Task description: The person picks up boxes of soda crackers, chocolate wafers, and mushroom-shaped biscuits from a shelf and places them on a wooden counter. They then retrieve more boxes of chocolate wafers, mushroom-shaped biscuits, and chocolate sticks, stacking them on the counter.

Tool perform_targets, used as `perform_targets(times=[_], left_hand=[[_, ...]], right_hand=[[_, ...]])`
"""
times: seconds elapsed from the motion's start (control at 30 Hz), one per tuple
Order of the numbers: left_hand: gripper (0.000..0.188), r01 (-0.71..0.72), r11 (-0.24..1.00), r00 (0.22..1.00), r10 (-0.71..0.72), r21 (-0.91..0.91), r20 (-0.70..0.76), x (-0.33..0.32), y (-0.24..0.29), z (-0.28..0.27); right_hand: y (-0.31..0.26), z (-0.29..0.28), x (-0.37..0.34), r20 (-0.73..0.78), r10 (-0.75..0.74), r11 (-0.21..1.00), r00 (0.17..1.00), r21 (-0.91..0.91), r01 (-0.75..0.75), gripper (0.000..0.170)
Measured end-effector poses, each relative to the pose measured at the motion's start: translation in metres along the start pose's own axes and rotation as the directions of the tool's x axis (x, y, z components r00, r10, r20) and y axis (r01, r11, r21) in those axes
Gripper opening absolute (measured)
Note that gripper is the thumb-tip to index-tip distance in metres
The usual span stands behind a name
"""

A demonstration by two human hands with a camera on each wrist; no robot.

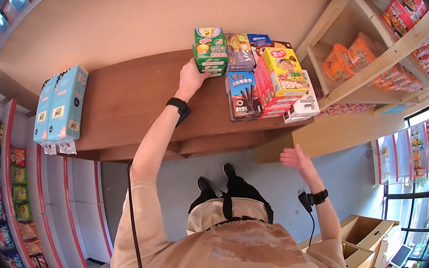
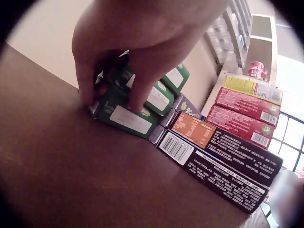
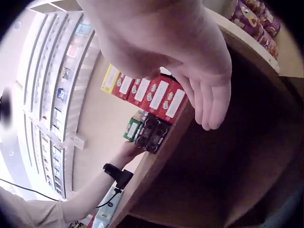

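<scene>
A stack of green snack boxes (image 1: pixel 210 47), with a yellow cartoon figure on the top one, stands toward the back of the brown table. My left hand (image 1: pixel 192 77) reaches forward to it and grips its left near corner. In the left wrist view, the left hand (image 2: pixel 137 42) has finger and thumb bent round the lowest green box (image 2: pixel 124 114). Purple boxes (image 1: pixel 240 51) stand right beside the stack. Held up in front of the table's right end, my right hand (image 1: pixel 298 159) is empty, its fingers straight. The right wrist view shows that hand (image 3: pixel 204 80) from close by.
Dark blue biscuit-stick boxes (image 1: pixel 243 95), red boxes (image 1: pixel 266 87) and a yellow box (image 1: pixel 284 70) stand to the right, above a white box (image 1: pixel 302 104). Light blue packs (image 1: pixel 61 104) sit at the table's left end. Wooden shelving (image 1: pixel 379 76) with orange tubs flanks the right.
</scene>
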State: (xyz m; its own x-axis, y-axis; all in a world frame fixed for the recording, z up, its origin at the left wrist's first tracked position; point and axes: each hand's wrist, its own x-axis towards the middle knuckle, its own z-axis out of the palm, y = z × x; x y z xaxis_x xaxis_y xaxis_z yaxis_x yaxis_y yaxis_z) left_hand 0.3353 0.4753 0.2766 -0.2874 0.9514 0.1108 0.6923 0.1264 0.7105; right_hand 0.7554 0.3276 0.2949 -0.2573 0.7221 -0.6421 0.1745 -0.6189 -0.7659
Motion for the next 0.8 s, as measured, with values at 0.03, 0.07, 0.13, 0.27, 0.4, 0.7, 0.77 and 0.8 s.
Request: perform_targets(times=[0.03,0.07,0.13,0.27,0.4,0.7,0.77,0.8], left_hand=[[0.046,-0.005,1.000,1.000,0.005,0.003,-0.005,0.001,0.000,0.000],[0.046,0.002,1.000,1.000,-0.002,0.013,-0.011,0.001,0.000,0.001],[0.048,0.014,1.000,1.000,-0.014,0.011,-0.009,0.001,0.002,0.000],[0.056,0.041,0.996,0.998,-0.036,0.078,-0.058,-0.007,0.010,-0.002],[0.048,0.143,0.989,0.919,-0.116,0.042,-0.376,-0.052,0.040,-0.007],[0.011,0.368,0.923,0.733,-0.361,-0.110,-0.577,-0.247,0.175,0.057],[0.009,0.429,0.903,0.775,-0.371,-0.005,-0.512,-0.287,0.196,0.089],[0.009,0.466,0.884,0.804,-0.407,0.034,-0.434,-0.309,0.200,0.108]], right_hand=[[0.002,-0.005,0.003,0.002,-0.007,1.000,1.000,0.002,0.007,0.071],[0.003,-0.010,0.007,0.003,0.008,1.000,1.000,-0.002,-0.008,0.069],[0.007,-0.023,0.019,0.012,0.012,1.000,1.000,-0.007,-0.012,0.068],[0.012,-0.052,0.046,0.127,0.101,0.991,0.987,-0.096,-0.090,0.060],[0.018,-0.087,0.077,0.290,0.160,0.973,0.944,-0.208,-0.101,0.056],[0.079,-0.173,0.143,0.451,0.344,0.882,0.824,-0.457,-0.117,0.058],[0.088,-0.186,0.150,0.497,0.345,0.836,0.796,-0.549,-0.019,0.055],[0.094,-0.191,0.154,0.509,0.340,0.841,0.791,-0.541,-0.013,0.055]])
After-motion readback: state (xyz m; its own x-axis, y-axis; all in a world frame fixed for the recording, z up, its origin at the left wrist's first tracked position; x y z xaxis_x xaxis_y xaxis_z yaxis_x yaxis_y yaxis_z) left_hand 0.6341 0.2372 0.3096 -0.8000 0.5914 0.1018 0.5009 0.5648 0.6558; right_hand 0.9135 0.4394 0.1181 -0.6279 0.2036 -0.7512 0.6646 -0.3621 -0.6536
